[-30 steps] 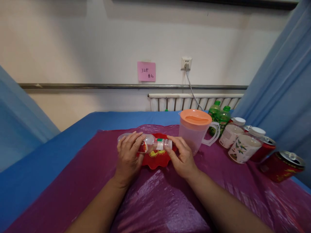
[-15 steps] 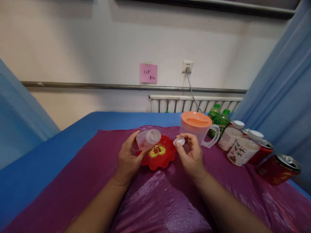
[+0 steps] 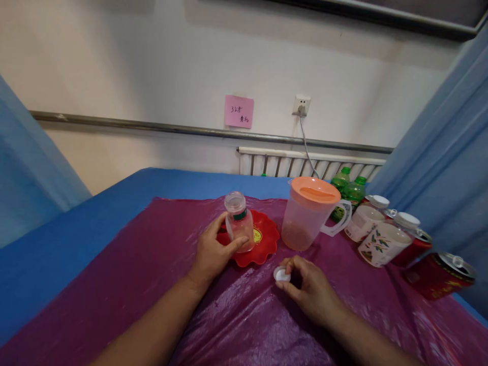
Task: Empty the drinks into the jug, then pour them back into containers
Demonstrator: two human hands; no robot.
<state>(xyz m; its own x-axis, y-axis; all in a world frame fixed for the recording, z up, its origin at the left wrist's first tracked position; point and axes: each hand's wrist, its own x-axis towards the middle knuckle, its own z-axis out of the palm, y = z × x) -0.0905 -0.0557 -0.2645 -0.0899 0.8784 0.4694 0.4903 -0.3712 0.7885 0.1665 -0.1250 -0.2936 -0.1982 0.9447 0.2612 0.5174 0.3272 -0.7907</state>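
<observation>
My left hand (image 3: 216, 249) is wrapped round a clear plastic bottle (image 3: 238, 223) with a green band below its neck. The bottle stands nearly upright, tilted slightly, over a red scalloped plate (image 3: 269, 231) with a yellow print; whether its base touches the plate cannot be made out. Between the thumb and fingers of my right hand (image 3: 307, 290) is a small white cap (image 3: 282, 275), low over the purple plastic sheet. Behind my right hand stands a translucent pitcher (image 3: 301, 223) with an orange lid and a handle on its right.
On the right are two white-capped bottles (image 3: 385, 241), green drink bottles (image 3: 354, 193) and red cans (image 3: 438, 274). A purple sheet (image 3: 133, 284) covers much of the blue table cover (image 3: 160, 183). Blue curtains (image 3: 446, 132) hang at both sides; a radiator (image 3: 274, 162) is behind.
My left hand has turned the bottle from lying tipped toward me to nearly upright. My right hand has moved down and nearer with the cap, uncovering the pitcher's body. The view has shifted slightly.
</observation>
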